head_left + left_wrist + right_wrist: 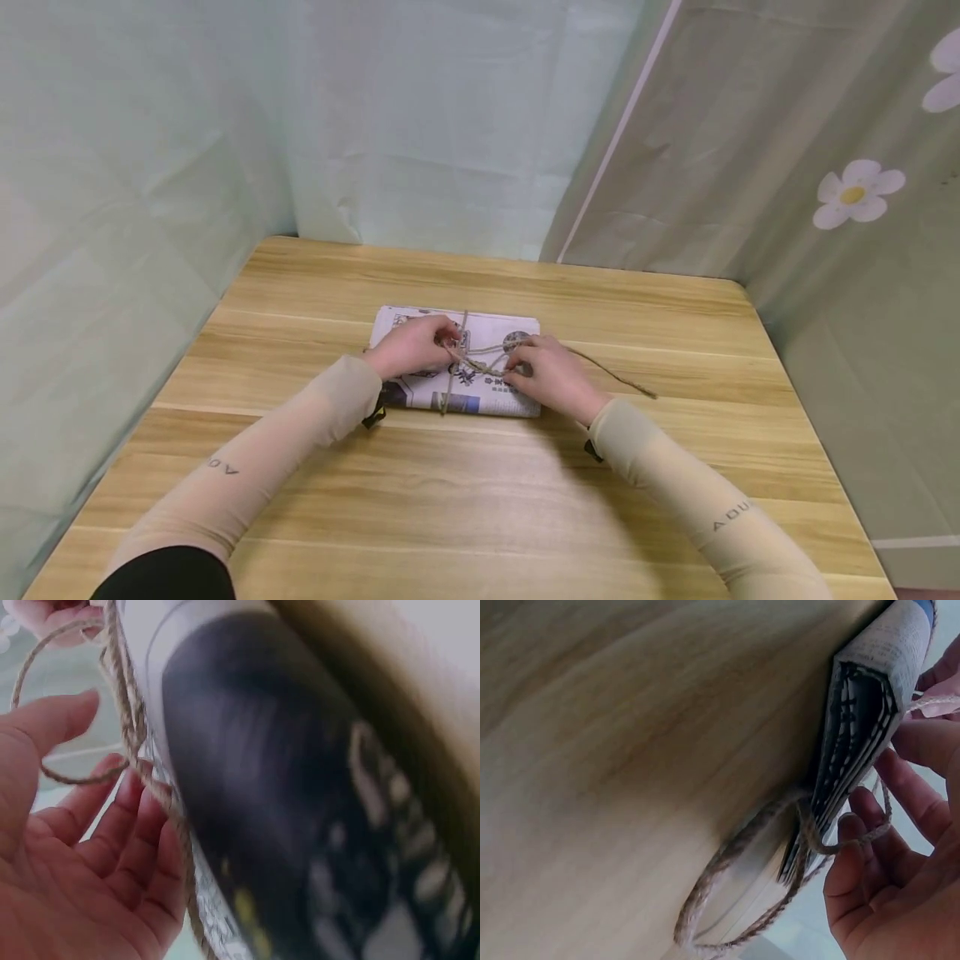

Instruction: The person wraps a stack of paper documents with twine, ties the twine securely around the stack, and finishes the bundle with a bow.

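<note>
Head view: newspaper (483,402) at 12 o'clock, wrapped in string (129,716) seemingly pinched by right hand (553,375) at its 3; left hand (408,345) loosely spread at 9. String could be loosened if tension is dropped.

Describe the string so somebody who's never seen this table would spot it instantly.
Start at the wooden table, then find the folded newspaper lying on it. The string crosses that newspaper, and one loose end runs out beyond the right hand. Unlike the flat, printed newspaper, it is thin, brown and twisted.
</note>
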{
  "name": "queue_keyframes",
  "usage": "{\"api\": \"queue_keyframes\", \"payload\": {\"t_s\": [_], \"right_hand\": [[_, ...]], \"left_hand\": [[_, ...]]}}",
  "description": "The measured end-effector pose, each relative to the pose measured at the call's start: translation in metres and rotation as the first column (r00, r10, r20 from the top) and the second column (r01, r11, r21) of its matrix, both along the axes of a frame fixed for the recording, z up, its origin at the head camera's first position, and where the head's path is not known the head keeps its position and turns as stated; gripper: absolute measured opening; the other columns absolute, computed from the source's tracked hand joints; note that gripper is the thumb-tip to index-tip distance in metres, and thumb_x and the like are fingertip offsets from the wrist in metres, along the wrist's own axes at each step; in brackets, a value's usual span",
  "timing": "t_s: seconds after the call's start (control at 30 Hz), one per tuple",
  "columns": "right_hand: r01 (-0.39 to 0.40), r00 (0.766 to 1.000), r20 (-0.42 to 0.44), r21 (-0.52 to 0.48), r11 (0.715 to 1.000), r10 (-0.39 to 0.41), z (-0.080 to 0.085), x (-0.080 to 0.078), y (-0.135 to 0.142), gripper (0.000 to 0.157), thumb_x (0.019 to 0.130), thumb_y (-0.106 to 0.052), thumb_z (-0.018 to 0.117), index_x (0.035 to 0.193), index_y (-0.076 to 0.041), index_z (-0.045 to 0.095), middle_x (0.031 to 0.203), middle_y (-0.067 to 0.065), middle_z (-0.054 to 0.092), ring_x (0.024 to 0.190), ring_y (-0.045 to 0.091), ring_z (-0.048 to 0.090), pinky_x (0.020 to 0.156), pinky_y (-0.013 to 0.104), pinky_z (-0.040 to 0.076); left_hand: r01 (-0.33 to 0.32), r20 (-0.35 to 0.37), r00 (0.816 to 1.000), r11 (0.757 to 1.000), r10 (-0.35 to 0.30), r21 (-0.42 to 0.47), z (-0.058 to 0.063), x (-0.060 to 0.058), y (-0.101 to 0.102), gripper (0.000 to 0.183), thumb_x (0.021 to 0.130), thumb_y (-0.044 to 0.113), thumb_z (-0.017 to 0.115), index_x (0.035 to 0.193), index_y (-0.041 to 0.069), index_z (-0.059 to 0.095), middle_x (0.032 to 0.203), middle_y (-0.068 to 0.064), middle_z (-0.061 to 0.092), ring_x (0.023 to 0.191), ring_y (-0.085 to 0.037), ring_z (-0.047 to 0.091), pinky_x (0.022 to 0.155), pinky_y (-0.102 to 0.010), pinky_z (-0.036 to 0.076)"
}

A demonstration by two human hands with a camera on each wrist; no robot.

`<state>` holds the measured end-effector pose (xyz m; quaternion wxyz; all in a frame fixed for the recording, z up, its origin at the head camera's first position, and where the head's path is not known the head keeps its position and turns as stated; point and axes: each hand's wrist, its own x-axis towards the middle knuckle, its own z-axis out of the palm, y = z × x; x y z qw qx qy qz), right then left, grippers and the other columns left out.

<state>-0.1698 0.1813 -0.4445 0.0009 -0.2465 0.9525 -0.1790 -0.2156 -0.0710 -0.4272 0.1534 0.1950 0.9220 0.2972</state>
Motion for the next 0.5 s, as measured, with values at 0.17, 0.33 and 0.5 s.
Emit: {"api": "queue_keyframes", "payload": {"t_s": [0.17, 0.33, 0.5], "right_hand": [[-0.019, 0.999, -0.034, -0.016, 1.000, 0.019, -0.002, 0.003, 0.000, 0.008, 0.083, -0.036, 0.068, 0.083, -0.029, 0.067, 0.104, -0.004, 0.058, 0.095, 0.017, 0.049, 0.084, 0.033, 0.043], [-0.048, 0.996, -0.073, -0.070, 0.996, 0.043, -0.002, 0.014, 0.013, 0.007, 0.082, -0.032, 0.070, 0.078, -0.028, 0.066, 0.126, 0.007, 0.052, 0.113, 0.023, 0.043, 0.097, 0.038, 0.035], [-0.082, 0.991, -0.113, -0.087, 0.993, 0.072, 0.000, 0.029, 0.034, 0.006, 0.083, -0.033, 0.069, 0.081, -0.029, 0.066, 0.134, 0.008, 0.047, 0.120, 0.025, 0.039, 0.100, 0.042, 0.033]], "left_hand": [[0.000, -0.046, 0.999, 1.000, -0.001, -0.016, -0.007, 0.002, 0.005, 0.016, 0.082, 0.028, 0.068, 0.091, 0.017, 0.062, 0.082, 0.004, 0.060, 0.074, -0.014, 0.054, 0.069, -0.032, 0.044], [-0.006, -0.022, 1.000, 1.000, 0.006, -0.006, -0.011, 0.000, 0.007, 0.010, 0.081, 0.023, 0.068, 0.088, 0.019, 0.062, 0.081, 0.005, 0.061, 0.073, -0.014, 0.054, 0.067, -0.031, 0.044], [0.012, -0.013, 1.000, 1.000, -0.012, -0.020, -0.009, -0.001, 0.007, 0.009, 0.081, 0.023, 0.067, 0.088, 0.020, 0.063, 0.083, 0.006, 0.061, 0.077, -0.014, 0.055, 0.072, -0.032, 0.045]]}}
